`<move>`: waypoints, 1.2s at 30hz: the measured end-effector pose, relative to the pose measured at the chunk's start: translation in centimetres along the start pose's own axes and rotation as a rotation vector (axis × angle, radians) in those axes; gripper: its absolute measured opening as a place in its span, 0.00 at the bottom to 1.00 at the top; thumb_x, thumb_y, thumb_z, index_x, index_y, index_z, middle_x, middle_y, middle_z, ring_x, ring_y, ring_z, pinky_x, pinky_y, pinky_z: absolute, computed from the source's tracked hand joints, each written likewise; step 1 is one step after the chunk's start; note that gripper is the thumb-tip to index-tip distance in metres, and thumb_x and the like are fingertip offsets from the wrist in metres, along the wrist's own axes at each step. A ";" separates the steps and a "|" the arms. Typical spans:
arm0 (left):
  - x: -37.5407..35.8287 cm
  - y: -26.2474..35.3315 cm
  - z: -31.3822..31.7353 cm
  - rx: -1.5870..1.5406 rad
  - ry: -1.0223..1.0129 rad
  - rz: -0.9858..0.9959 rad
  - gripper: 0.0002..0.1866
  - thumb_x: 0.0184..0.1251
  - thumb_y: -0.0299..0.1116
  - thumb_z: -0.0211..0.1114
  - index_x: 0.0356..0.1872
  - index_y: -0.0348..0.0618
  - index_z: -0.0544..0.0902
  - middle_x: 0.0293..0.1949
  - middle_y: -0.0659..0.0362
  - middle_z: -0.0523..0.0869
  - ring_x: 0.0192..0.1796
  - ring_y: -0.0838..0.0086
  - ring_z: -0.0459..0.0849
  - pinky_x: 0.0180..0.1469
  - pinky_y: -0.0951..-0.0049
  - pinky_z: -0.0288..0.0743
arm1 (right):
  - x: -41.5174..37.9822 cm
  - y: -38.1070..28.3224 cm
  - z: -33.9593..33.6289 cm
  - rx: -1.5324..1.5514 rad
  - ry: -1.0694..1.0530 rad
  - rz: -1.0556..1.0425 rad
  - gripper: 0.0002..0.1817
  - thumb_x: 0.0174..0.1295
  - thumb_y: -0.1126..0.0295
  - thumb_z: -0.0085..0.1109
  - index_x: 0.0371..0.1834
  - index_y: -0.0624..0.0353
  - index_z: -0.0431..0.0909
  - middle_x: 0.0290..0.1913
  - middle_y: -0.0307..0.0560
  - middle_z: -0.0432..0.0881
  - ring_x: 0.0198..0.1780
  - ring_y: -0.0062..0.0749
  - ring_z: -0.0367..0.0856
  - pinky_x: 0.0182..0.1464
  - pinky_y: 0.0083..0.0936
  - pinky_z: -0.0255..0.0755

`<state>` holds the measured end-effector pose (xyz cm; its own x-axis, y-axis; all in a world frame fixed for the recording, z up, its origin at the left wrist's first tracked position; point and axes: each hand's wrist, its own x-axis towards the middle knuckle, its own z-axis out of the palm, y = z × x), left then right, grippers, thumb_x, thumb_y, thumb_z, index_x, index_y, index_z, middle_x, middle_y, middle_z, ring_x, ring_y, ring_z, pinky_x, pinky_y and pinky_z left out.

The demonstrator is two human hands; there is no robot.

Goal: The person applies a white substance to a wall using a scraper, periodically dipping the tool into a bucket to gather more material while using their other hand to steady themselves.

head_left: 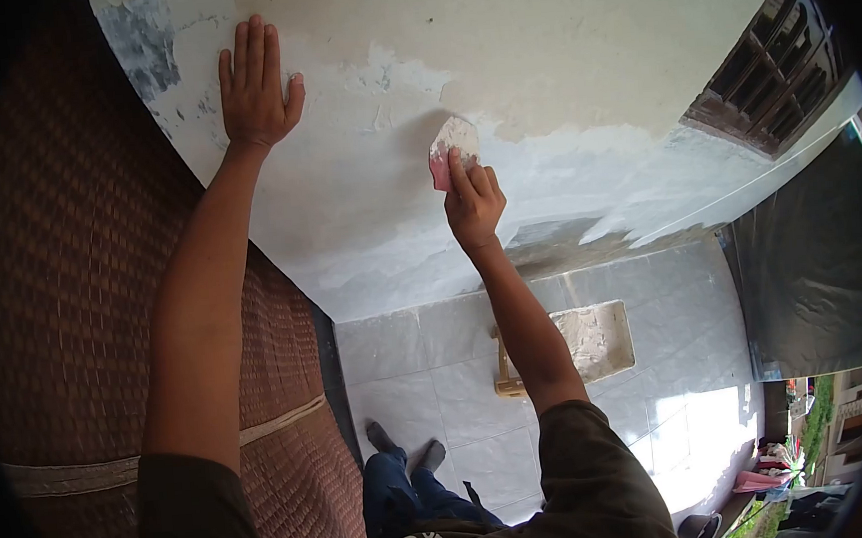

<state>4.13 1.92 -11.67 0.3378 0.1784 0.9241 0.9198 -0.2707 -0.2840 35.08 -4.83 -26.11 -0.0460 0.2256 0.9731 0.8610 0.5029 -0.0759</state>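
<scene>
"Pinching what, in the head view?"
"Right hand (477, 208) grips a scraper (453, 135) at the wall (577, 69), finger along its face, probably for control."
"Left hand (257, 111)?"
"Flat on the wall, well left of the right, perhaps for balance."

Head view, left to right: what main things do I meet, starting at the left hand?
Left hand flat against the wall → pink scraper smeared with whitish paste → tray holding whitish material → barred window.

Two hands (257, 101) (475, 206), two feet (431, 456), one scraper (454, 134), one tray (629, 337), one window (759, 68), one wall (576, 49)
</scene>
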 end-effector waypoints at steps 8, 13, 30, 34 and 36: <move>0.3 0.1 0.1 0.006 0.011 0.018 0.40 0.72 0.46 0.53 0.80 0.36 0.56 0.82 0.48 0.54 0.84 0.55 0.50 0.81 0.48 0.42 | 3.6 1.1 4.2 -0.051 0.038 -0.104 0.29 0.48 0.83 0.63 0.58 0.55 0.84 0.34 0.41 0.75 0.35 0.37 0.75 0.34 0.31 0.76; 0.2 0.2 0.0 0.006 0.003 0.007 0.40 0.72 0.46 0.53 0.80 0.36 0.55 0.82 0.48 0.53 0.84 0.56 0.50 0.81 0.48 0.43 | -0.5 -2.0 3.6 0.041 -0.068 -0.015 0.28 0.50 0.81 0.62 0.59 0.54 0.83 0.33 0.41 0.75 0.36 0.38 0.77 0.36 0.32 0.78; 0.9 -0.7 -2.5 -0.173 -0.286 0.381 0.39 0.74 0.41 0.57 0.80 0.38 0.55 0.83 0.54 0.52 0.84 0.65 0.49 0.82 0.50 0.41 | 4.9 0.7 0.0 -0.002 0.059 -0.038 0.32 0.47 0.84 0.63 0.60 0.52 0.84 0.35 0.41 0.77 0.35 0.37 0.75 0.34 0.32 0.74; 0.4 -1.3 -1.4 -0.043 -0.254 0.479 0.36 0.72 0.41 0.57 0.79 0.40 0.61 0.82 0.58 0.58 0.83 0.70 0.54 0.82 0.58 0.45 | 5.2 0.9 1.6 -0.061 0.065 -0.021 0.30 0.48 0.83 0.63 0.59 0.51 0.85 0.33 0.40 0.74 0.35 0.35 0.74 0.36 0.30 0.71; 0.3 -1.5 -1.1 -0.072 -0.249 0.480 0.36 0.72 0.41 0.57 0.79 0.40 0.60 0.82 0.56 0.58 0.83 0.68 0.55 0.82 0.57 0.46 | 4.8 0.8 2.8 -0.047 0.127 -0.005 0.28 0.51 0.83 0.63 0.58 0.51 0.85 0.32 0.39 0.71 0.34 0.35 0.72 0.37 0.30 0.69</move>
<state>2.58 1.34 -10.72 0.7618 0.2352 0.6037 0.6373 -0.4393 -0.6331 34.09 -0.97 -22.07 0.0117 0.1140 0.9934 0.8838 0.4634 -0.0636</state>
